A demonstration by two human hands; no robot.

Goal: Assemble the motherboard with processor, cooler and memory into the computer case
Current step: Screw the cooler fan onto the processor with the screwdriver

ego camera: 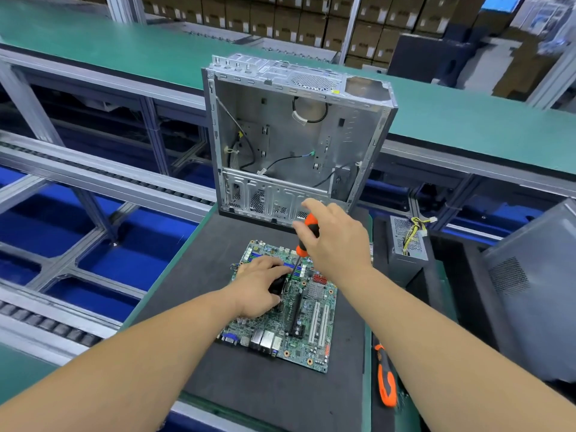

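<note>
A green motherboard (314,325) lies flat on a dark foam mat (258,397). My left hand (255,288) rests over a black cooler (278,283) on the board, its fingers curled round it. My right hand (335,241) grips an orange-and-black screwdriver (308,232), held upright with its shaft pointing down at the board beside the cooler. Behind the mat stands the open metal computer case (296,138), its inside facing me with loose cables hanging in it.
A second orange screwdriver (386,381) lies on the bench to the right of the mat. A power supply (408,241) with yellow wires and a grey case panel (536,288) stand at the right. Conveyor rails and blue trays run along the left.
</note>
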